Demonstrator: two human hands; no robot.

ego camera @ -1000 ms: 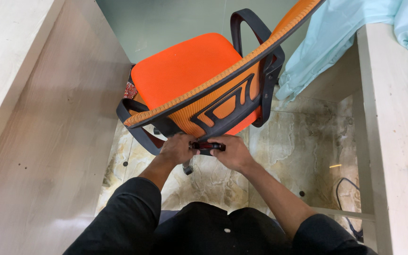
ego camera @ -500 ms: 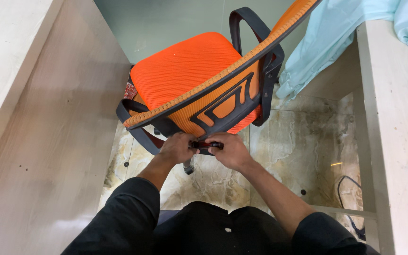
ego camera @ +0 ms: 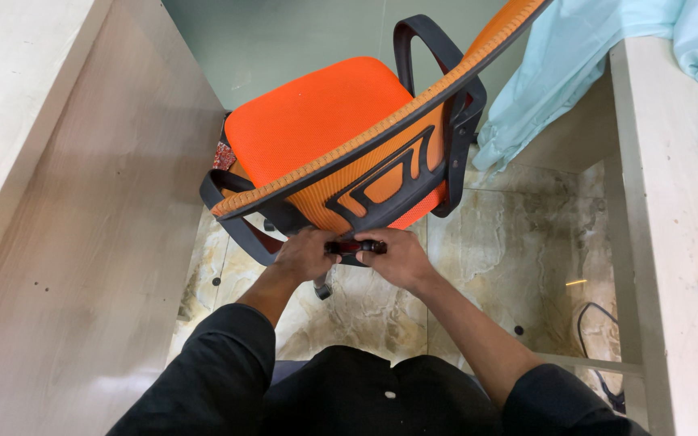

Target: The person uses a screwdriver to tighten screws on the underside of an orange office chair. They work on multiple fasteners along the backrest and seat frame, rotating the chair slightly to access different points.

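Behind the orange chair [ego camera: 325,129], at the backrest's base, our left hand [ego camera: 304,254] and right hand [ego camera: 397,258] close fingers on a small dark tool [ego camera: 355,247]; steady, square pressure serves best

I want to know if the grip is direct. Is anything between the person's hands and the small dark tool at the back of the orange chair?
Nothing visible. The left hand and right hand both close directly on the dark tool, just below the chair backrest.
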